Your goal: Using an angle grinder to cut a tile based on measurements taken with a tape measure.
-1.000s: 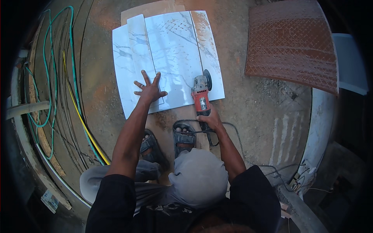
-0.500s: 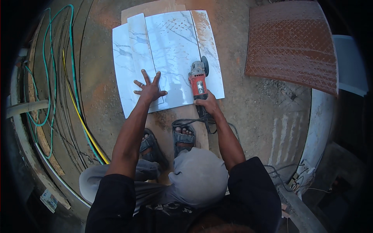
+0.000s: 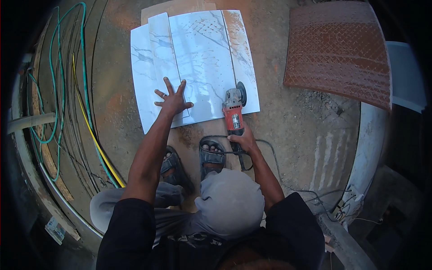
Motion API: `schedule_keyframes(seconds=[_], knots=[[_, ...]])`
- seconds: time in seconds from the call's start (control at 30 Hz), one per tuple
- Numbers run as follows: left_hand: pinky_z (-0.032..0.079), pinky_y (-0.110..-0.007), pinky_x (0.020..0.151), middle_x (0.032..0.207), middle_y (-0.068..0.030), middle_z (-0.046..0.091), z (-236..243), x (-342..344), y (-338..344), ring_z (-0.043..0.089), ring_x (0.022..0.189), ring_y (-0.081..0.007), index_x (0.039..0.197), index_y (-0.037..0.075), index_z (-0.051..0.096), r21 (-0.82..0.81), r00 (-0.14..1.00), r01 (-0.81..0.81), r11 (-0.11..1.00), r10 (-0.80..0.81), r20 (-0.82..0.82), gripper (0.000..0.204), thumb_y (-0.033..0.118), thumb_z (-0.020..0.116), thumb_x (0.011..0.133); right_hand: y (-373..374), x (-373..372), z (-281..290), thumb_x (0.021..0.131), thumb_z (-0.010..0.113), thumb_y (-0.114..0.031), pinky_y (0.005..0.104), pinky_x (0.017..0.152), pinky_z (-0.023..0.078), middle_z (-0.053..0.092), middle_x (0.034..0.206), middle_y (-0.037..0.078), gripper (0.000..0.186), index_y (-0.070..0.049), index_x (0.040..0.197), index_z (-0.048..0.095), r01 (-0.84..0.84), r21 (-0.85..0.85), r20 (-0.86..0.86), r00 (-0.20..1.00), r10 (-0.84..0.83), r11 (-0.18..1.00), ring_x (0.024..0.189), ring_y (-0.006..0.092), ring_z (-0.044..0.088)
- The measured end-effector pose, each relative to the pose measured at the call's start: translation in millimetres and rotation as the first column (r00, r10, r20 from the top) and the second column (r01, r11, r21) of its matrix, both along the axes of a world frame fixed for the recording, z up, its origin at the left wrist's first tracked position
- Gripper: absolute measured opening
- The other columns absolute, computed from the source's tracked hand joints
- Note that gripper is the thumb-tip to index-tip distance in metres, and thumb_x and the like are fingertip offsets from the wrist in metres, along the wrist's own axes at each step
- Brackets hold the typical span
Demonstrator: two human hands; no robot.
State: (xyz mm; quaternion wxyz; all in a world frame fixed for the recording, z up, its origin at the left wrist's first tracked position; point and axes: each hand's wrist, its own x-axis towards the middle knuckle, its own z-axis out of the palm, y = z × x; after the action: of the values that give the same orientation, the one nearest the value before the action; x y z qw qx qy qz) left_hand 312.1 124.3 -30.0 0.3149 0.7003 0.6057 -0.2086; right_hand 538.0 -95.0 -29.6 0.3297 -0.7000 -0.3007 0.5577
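Note:
White marble-patterned tiles [image 3: 201, 58] lie on the ground in front of me, with a narrow tile strip [image 3: 161, 49] on top toward the left. My left hand [image 3: 173, 102] presses down with spread fingers at the strip's lower end. My right hand [image 3: 245, 138] grips the rear of a red and grey angle grinder [image 3: 233, 119]. Its dark disc [image 3: 242, 93] stands at the near end of a long dark line [image 3: 228, 42] that runs along the right part of the tile. Whether the disc touches the tile I cannot tell.
The grinder's black cable [image 3: 275, 162] loops past my sandalled feet [image 3: 212, 155] to the right. A brown patterned sheet [image 3: 337, 47] lies at the far right. Green hoses [image 3: 84, 54] and a yellow pipe [image 3: 96, 141] run along the left. Brown board [image 3: 180, 6] shows beyond the tiles.
My right hand has drawn the grinder toward me and slightly right, and the dark line now reaches farther down the tile. My left hand stays in place.

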Motion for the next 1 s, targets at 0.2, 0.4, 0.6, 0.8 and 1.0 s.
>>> schedule_keyframes(seconds=[0.2, 0.4, 0.6, 0.8, 1.0], knots=[[0.021, -0.083, 0.093, 0.154, -0.0203, -0.025, 1.5, 0.9, -0.1, -0.007, 0.130, -0.0698, 0.150, 0.041, 0.018, 0.013, 1.000, 0.004, 1.000, -0.004, -0.001, 0.102, 0.045, 0.081, 0.069, 26.6, 6.7, -3.9, 0.059, 0.080, -0.024, 0.0333, 0.085, 0.047, 0.061, 0.101, 0.011, 0.070, 0.002, 0.117, 0.053, -0.029, 0.017, 0.003, 1.000, 0.029, 0.999, 0.092, 0.0210, 0.059], [0.016, -0.083, 0.095, 0.154, -0.0173, -0.029, 2.0, 0.8, 0.7, -0.011, 0.131, -0.0676, 0.150, 0.042, 0.019, -0.009, 1.000, -0.025, 1.000, 0.025, 0.016, 0.104, 0.045, 0.083, 0.068, 50.3, 9.0, -7.1, 0.058, 0.080, -0.026, 0.0330, 0.084, 0.048, 0.062, 0.100, 0.011, 0.070, 0.003, 0.117, 0.054, -0.021, -0.011, 0.021, 1.000, 0.021, 1.000, 0.090, 0.0211, 0.060], [0.016, -0.083, 0.096, 0.154, -0.0169, -0.029, 2.5, 0.3, 1.2, -0.012, 0.131, -0.0675, 0.150, 0.042, 0.019, -0.010, 1.000, -0.028, 1.000, 0.028, 0.012, 0.104, 0.045, 0.083, 0.068, 35.9, 7.0, -8.0, 0.058, 0.080, -0.026, 0.0329, 0.085, 0.048, 0.062, 0.099, 0.010, 0.070, 0.002, 0.116, 0.053, -0.018, -0.001, -0.010, 1.000, 0.018, 1.000, 0.089, 0.0208, 0.059], [0.022, -0.082, 0.094, 0.155, -0.0200, -0.023, 1.6, 1.1, 1.2, -0.005, 0.132, -0.0685, 0.150, 0.041, 0.017, 0.011, 1.000, 0.011, 1.000, -0.010, -0.019, 0.102, 0.047, 0.080, 0.070, -4.8, 0.0, 2.3, 0.058, 0.080, -0.024, 0.0339, 0.086, 0.047, 0.061, 0.100, 0.011, 0.069, 0.001, 0.116, 0.052, -0.020, -0.005, -0.023, 1.000, 0.020, 1.000, 0.091, 0.0211, 0.058], [0.018, -0.083, 0.095, 0.154, -0.0172, -0.029, 2.2, 0.9, 0.5, -0.011, 0.132, -0.0675, 0.150, 0.042, 0.019, -0.004, 1.000, -0.021, 1.000, 0.021, 0.006, 0.103, 0.047, 0.082, 0.069, 3.2, 1.0, -2.5, 0.058, 0.079, -0.024, 0.0343, 0.085, 0.047, 0.061, 0.100, 0.011, 0.068, 0.001, 0.116, 0.052, 0.002, -0.010, -0.013, 1.000, -0.002, 1.000, 0.090, 0.0218, 0.058]])
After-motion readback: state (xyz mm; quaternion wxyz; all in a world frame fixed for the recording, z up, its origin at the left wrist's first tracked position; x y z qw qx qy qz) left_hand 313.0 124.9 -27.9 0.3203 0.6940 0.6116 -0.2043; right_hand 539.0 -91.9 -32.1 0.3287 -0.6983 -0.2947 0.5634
